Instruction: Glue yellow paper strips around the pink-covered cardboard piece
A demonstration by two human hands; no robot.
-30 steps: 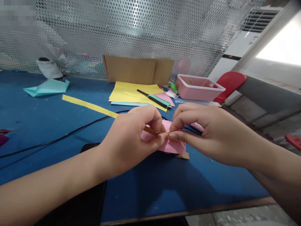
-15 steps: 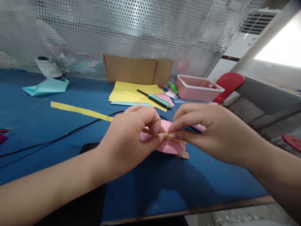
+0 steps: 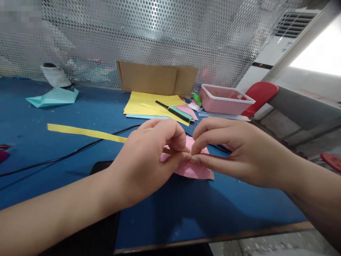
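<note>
A long yellow paper strip [image 3: 87,133] runs from the left into my left hand [image 3: 151,156], whose thumb and fingers pinch it. My right hand [image 3: 234,153] is closed in a pinch on the strip's other end, its fingertips touching those of the left. Both hands are above a pink paper piece [image 3: 195,170] on the blue table, partly hidden by my fingers. A bit of brown cardboard [image 3: 212,176] sticks out at its right edge. What the strip's end looks like between my fingertips is hidden.
Behind my hands lie yellow paper sheets [image 3: 149,101] with a green-and-black scissors-like tool [image 3: 181,114] on them. A pink basket [image 3: 226,103] stands right of these. Folded light-blue paper [image 3: 53,97] lies left. A black cable [image 3: 66,155] crosses the table near a black flat object [image 3: 102,166].
The strip's free left end has swung down and a little left. Yellow material seen beneath my right fingers is now out of sight. Both hands stay nearly in place, still pinching.
</note>
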